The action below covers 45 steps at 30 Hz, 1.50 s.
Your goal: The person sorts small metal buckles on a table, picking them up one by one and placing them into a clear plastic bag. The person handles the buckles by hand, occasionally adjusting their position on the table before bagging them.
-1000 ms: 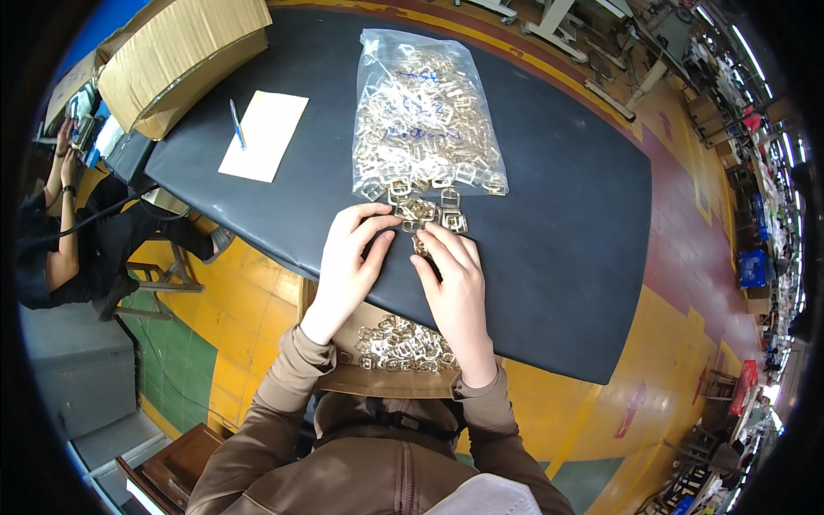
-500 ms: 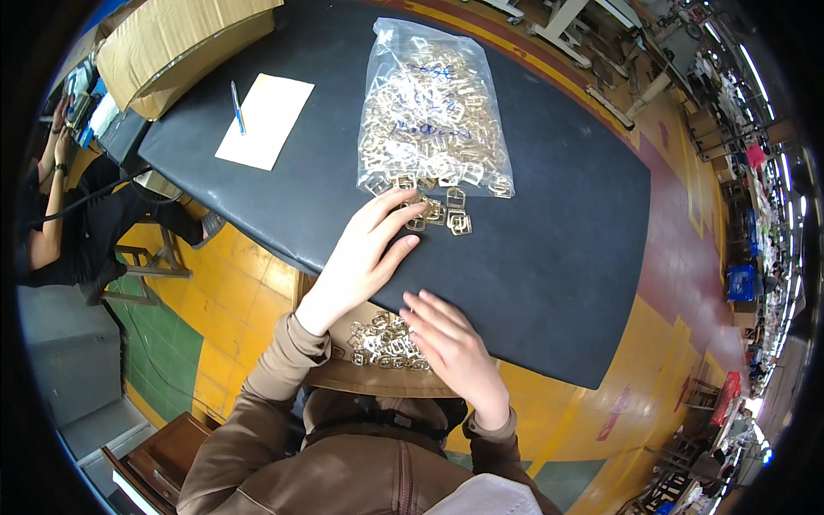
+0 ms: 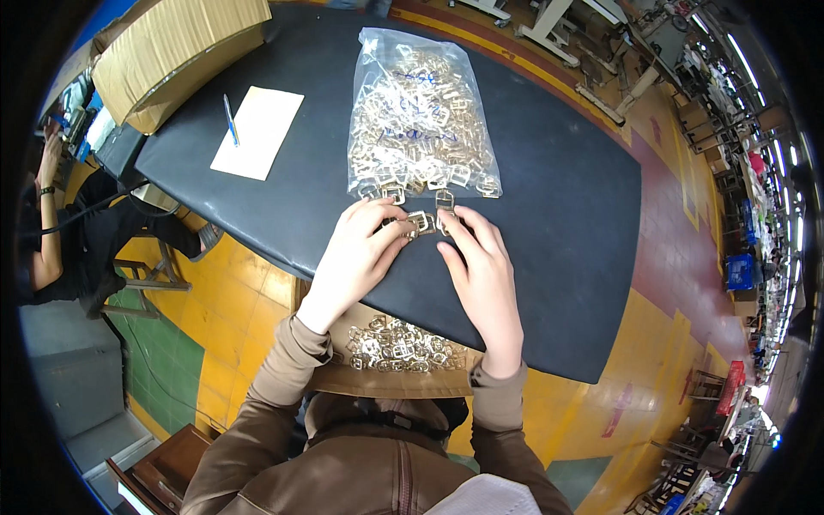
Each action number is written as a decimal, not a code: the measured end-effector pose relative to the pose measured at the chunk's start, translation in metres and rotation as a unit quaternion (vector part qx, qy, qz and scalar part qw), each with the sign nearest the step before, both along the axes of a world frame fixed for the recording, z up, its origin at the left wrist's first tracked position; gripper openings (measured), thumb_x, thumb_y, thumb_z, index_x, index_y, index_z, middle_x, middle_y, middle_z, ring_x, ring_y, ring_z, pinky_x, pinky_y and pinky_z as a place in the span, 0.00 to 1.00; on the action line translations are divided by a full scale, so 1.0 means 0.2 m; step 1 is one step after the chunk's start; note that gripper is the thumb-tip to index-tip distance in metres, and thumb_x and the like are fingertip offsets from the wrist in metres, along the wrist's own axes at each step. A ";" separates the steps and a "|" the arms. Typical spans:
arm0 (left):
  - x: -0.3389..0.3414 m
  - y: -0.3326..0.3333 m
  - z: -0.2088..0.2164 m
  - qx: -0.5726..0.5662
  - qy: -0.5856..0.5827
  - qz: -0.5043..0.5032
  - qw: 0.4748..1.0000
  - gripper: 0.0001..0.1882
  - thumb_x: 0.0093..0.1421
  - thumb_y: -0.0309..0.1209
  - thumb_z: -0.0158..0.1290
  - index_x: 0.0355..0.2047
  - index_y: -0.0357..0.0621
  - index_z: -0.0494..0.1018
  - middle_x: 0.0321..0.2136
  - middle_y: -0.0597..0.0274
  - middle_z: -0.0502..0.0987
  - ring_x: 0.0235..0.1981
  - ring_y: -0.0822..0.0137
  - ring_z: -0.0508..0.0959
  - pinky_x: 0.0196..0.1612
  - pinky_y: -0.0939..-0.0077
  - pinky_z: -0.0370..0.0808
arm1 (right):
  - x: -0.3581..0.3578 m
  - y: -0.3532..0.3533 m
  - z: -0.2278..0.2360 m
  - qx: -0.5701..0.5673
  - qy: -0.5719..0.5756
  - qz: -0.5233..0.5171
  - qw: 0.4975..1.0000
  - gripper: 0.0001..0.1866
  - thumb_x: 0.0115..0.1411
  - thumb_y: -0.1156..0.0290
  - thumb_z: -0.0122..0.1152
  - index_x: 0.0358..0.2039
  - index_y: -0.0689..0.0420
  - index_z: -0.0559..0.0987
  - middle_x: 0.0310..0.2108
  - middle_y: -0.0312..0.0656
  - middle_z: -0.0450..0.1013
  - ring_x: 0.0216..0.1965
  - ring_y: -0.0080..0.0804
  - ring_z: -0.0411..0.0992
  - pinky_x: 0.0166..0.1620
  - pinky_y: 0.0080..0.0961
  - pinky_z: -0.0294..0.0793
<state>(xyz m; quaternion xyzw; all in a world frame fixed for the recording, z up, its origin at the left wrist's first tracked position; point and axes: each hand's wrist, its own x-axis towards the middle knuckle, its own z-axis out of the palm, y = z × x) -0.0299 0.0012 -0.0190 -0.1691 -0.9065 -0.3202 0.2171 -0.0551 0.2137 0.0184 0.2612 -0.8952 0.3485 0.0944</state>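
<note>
Buckles [image 3: 421, 223] lie loose near the center of the head view, on a dark table [image 3: 558, 257] between a worker's two hands. The left hand [image 3: 356, 249], toward 8 o'clock of them, has its fingers curled at the metal pieces; whether it grips one cannot be told. The right hand [image 3: 485, 275], toward 4 o'clock, bends its fingers over another, thumb apart from the forefinger, its hold also unclear. At 12 o'clock, just beyond, lies a clear bag [image 3: 421, 112] full of buckles; at 6 o'clock, a box [image 3: 386, 383] below the table edge contains more. Toward 10 o'clock lies a pen [image 3: 230, 120] on paper [image 3: 268, 137], with a carton [image 3: 176, 60] farther out. A co-worker [image 3: 103, 206] sits at 9 o'clock.
</note>
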 end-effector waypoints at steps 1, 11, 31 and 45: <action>0.00 0.00 0.00 0.006 0.005 0.001 1.000 0.11 0.60 0.25 0.64 0.44 0.44 0.82 0.47 0.60 0.79 0.58 0.54 0.78 0.65 0.56 0.71 | -0.01 -0.02 -0.01 0.028 0.002 -0.008 1.000 0.20 0.64 0.76 0.68 0.57 0.58 0.82 0.54 0.46 0.76 0.53 0.48 0.75 0.56 0.41 0.76; 0.03 -0.02 0.04 0.037 -0.046 -0.042 0.997 0.08 0.60 0.23 0.63 0.40 0.45 0.82 0.43 0.65 0.79 0.49 0.61 0.80 0.53 0.66 0.74 | 0.16 0.18 -0.03 -0.041 -0.190 -0.017 0.981 0.14 0.64 0.76 0.68 0.50 0.62 0.81 0.61 0.47 0.75 0.60 0.50 0.75 0.59 0.42 0.77; 0.04 -0.02 0.05 0.016 -0.052 -0.057 0.997 0.08 0.60 0.28 0.66 0.40 0.47 0.85 0.48 0.67 0.82 0.56 0.58 0.77 0.59 0.61 0.71 | -0.07 -0.04 0.02 -0.008 -0.042 0.102 0.994 0.18 0.65 0.78 0.64 0.56 0.59 0.83 0.61 0.47 0.78 0.56 0.49 0.77 0.59 0.39 0.77; 0.06 -0.05 0.03 0.217 -0.129 -0.069 0.965 0.08 0.60 0.19 0.65 0.39 0.40 0.86 0.41 0.61 0.81 0.42 0.64 0.83 0.46 0.71 0.80 | 0.10 0.19 0.03 -0.024 -0.148 0.014 0.989 0.24 0.61 0.76 0.72 0.59 0.58 0.81 0.60 0.46 0.77 0.60 0.45 0.76 0.61 0.36 0.76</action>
